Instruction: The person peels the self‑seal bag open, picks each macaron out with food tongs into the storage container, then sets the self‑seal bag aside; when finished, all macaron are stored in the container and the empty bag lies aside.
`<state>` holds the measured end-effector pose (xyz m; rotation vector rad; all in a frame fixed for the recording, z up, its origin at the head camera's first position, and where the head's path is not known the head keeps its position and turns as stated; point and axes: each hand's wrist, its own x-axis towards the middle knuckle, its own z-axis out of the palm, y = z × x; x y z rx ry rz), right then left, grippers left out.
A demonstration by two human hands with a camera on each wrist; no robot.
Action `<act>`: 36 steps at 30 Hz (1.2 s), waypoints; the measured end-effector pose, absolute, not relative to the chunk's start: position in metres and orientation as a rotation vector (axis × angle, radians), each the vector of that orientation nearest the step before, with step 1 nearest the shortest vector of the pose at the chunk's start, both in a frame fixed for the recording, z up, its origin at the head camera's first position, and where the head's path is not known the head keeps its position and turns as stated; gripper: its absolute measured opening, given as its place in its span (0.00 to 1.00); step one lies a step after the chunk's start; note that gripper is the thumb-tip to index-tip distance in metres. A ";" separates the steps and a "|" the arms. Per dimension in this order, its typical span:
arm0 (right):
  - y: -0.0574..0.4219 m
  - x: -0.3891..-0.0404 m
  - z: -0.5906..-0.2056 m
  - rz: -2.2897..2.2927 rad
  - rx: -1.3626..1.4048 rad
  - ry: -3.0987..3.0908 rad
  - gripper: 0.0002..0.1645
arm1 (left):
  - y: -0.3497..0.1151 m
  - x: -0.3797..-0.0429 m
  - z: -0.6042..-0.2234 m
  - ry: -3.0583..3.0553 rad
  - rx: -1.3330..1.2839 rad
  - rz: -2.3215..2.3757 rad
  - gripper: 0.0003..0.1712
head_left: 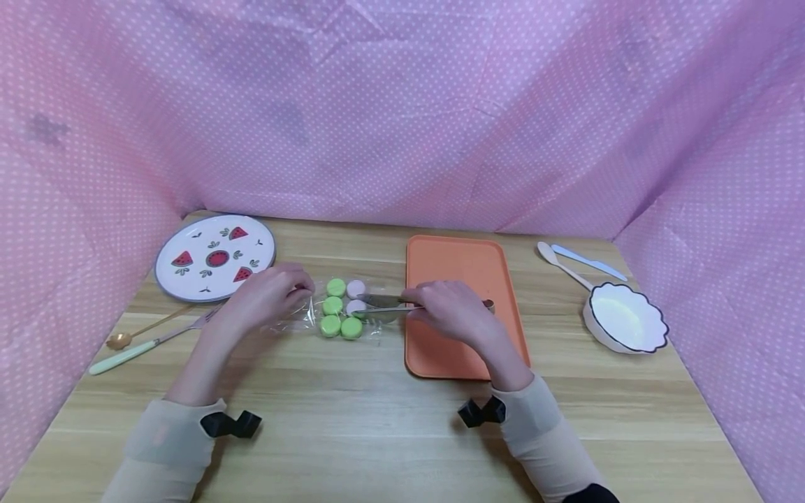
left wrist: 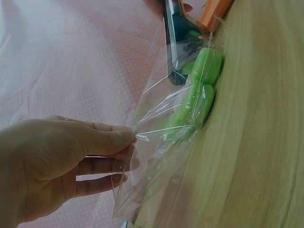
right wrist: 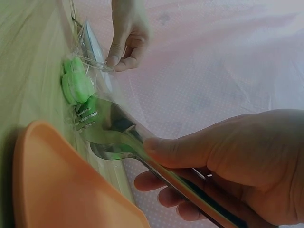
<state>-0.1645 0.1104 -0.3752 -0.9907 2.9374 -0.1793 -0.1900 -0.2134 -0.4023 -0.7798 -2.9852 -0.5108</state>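
Several round macarons (head_left: 332, 305), green and pale lilac, lie in a clear plastic bag (left wrist: 161, 109) on the table. In the head view, my left hand (head_left: 269, 297) is at the bag's left end. Its thumb and fingertips pinch the raised plastic, as the left wrist view shows. My right hand (head_left: 448, 309), above the orange tray, grips a metal fork (right wrist: 88, 118) together with a flat, knife-like blade (right wrist: 118, 116). Both utensils point left, their tips at the macarons. Whether the tips are inside the bag or over it, I cannot tell.
The orange tray (head_left: 453, 258) lies right of the bag. A watermelon plate (head_left: 189, 241), a gold spoon (head_left: 119, 341) and a green-handled fork (head_left: 126, 355) are at left. A scalloped bowl (head_left: 619, 318), a pale spoon (head_left: 556, 261) and a blue knife (head_left: 588, 260) are at right.
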 end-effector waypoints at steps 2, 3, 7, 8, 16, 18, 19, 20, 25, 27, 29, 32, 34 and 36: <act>0.110 -0.164 -0.375 -0.175 -0.994 2.934 0.07 | -0.213 -0.190 -0.402 -2.985 -0.781 -0.510 0.04; 0.109 -0.164 -0.375 -0.175 -0.993 2.931 0.07 | -0.213 -0.189 -0.402 -2.984 -0.782 -0.509 0.04; 0.109 -0.163 -0.375 -0.175 -0.988 2.925 0.07 | -0.213 -0.189 -0.401 -2.976 -0.786 -0.510 0.04; 0.108 -0.163 -0.375 -0.173 -0.984 2.924 0.07 | -0.213 -0.189 -0.401 -2.975 -0.788 -0.512 0.04; 0.110 -0.162 -0.375 -0.162 -1.005 2.938 0.09 | -0.213 -0.189 -0.401 -2.992 -0.782 -0.516 0.04; 0.110 -0.162 -0.376 -0.164 -1.013 2.941 0.10 | -0.213 -0.189 -0.401 -2.996 -0.783 -0.520 0.04; 0.110 -0.162 -0.375 -0.172 -1.015 2.940 0.10 | -0.213 -0.189 -0.401 -2.998 -0.783 -0.520 0.04; 0.110 -0.162 -0.375 -0.179 -1.018 2.939 0.10 | -0.213 -0.189 -0.401 -2.999 -0.782 -0.521 0.04; 0.113 -0.162 -0.374 -0.234 -1.030 2.938 0.07 | -0.214 -0.187 -0.401 -2.997 -0.772 -0.520 0.04; 0.114 -0.163 -0.373 -0.247 -1.034 2.942 0.06 | -0.214 -0.187 -0.401 -2.995 -0.770 -0.517 0.04; 0.115 -0.163 -0.373 -0.256 -1.038 2.941 0.06 | -0.214 -0.187 -0.402 -2.994 -0.771 -0.513 0.04; 0.116 -0.163 -0.372 -0.248 -1.041 2.937 0.08 | -0.214 -0.188 -0.402 -3.001 -0.764 -0.512 0.04; 0.117 -0.163 -0.372 -0.248 -1.041 2.933 0.08 | -0.214 -0.188 -0.402 -3.005 -0.762 -0.512 0.05; 0.118 -0.163 -0.372 -0.246 -1.038 2.931 0.06 | -0.214 -0.188 -0.402 -3.008 -0.760 -0.513 0.05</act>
